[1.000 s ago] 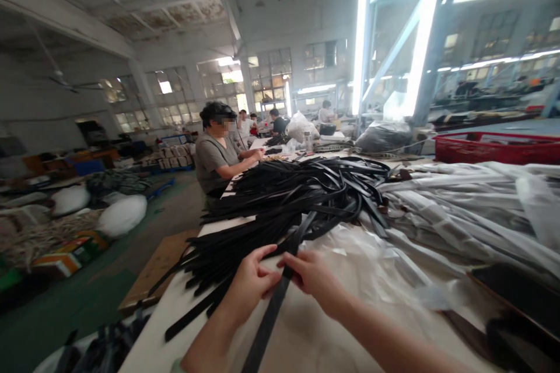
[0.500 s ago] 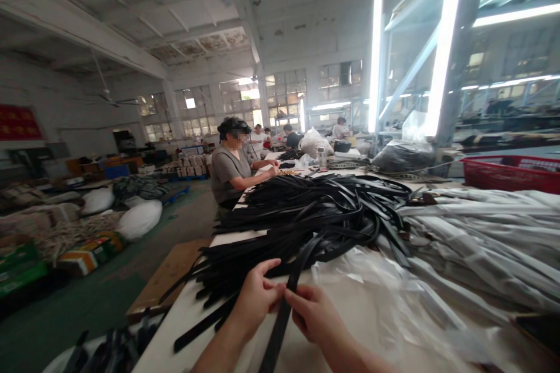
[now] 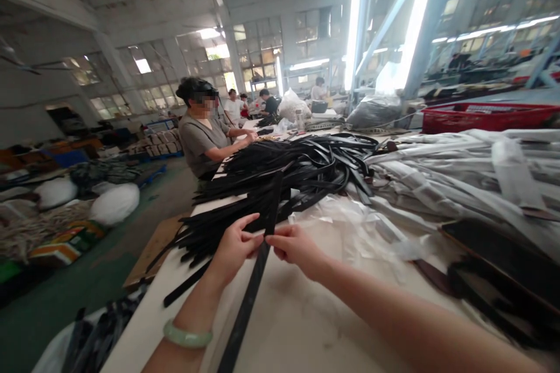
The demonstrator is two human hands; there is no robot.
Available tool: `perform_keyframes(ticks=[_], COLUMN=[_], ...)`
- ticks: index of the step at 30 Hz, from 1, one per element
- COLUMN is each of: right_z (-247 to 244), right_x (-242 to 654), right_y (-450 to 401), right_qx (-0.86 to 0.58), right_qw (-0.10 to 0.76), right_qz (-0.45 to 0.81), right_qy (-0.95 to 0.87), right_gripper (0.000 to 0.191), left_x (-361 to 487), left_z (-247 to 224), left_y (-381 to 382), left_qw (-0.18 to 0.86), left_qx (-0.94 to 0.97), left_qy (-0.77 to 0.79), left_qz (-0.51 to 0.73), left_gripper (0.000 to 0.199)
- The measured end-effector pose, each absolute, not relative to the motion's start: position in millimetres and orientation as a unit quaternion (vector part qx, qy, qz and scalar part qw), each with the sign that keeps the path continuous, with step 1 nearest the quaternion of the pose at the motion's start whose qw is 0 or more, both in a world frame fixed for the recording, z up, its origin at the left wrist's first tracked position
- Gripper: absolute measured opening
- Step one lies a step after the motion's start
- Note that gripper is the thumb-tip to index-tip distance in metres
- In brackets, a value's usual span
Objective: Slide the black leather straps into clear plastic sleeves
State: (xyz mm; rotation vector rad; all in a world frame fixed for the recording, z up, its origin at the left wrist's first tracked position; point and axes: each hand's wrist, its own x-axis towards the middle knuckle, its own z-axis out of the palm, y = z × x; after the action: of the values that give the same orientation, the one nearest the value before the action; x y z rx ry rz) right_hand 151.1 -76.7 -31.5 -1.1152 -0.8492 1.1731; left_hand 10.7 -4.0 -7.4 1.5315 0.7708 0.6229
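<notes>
A long flat black strap [image 3: 249, 297] runs from the lower edge of the view up toward the pile. My left hand [image 3: 234, 247] pinches its left edge, with the index finger stretched out forward. From the other side, my right hand [image 3: 295, 249] grips the same strap between thumb and fingers, close to my left fingertips. Just beyond both hands lies a large heap of black straps [image 3: 306, 169], their ends fanned out to the left. A crumpled sheet of clear plastic [image 3: 345, 221] rests to the right of my right hand.
White-wrapped strips [image 3: 437, 180] cover the right of the table [image 3: 306, 326], near a red basket [image 3: 485, 118]. A co-worker [image 3: 201, 134] stands at the table's far left side. Below the left edge, a white container [image 3: 56, 344] holds black straps.
The view has tilted down and turned right. Both hands still pinch the strap, whose far end now points up more freely. A bracelet on my left wrist has come into view.
</notes>
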Motion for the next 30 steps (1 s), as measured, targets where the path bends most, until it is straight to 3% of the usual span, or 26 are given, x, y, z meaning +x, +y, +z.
perform_keyframes(ticks=[5, 17, 19, 23, 25, 30], right_z=[-30, -36, -35, -32, -31, -29], right_x=[178, 151, 152, 156, 161, 179], right_y=[-68, -77, -76, -77, -76, -72], right_qx=[-0.511, -0.553, -0.552, -0.539, -0.525, -0.493], right_qw=[0.655, 0.564, 0.57, 0.606, 0.644, 0.71], right_qz=[0.44, 0.36, 0.35, 0.331, 0.325, 0.31], right_qy=[-0.342, -0.496, -0.499, -0.481, -0.451, -0.396], right_gripper=[0.037, 0.036, 0.037, 0.045, 0.047, 0.047], left_x=[15, 12, 5, -9, -15, -80], left_z=[-7, -9, -6, -1, 0, 0], left_y=[-9, -5, -7, -19, -30, -87], left_qw=[0.618, 0.554, 0.579, 0.681, 0.699, 0.641], left_qx=[0.676, 0.692, 0.7, 0.696, 0.678, 0.666], left_qy=[0.314, 0.34, 0.323, 0.228, 0.218, 0.374], left_qz=[0.25, 0.315, 0.267, 0.003, -0.071, 0.079], left_gripper=[0.085, 0.083, 0.077, 0.069, 0.065, 0.041])
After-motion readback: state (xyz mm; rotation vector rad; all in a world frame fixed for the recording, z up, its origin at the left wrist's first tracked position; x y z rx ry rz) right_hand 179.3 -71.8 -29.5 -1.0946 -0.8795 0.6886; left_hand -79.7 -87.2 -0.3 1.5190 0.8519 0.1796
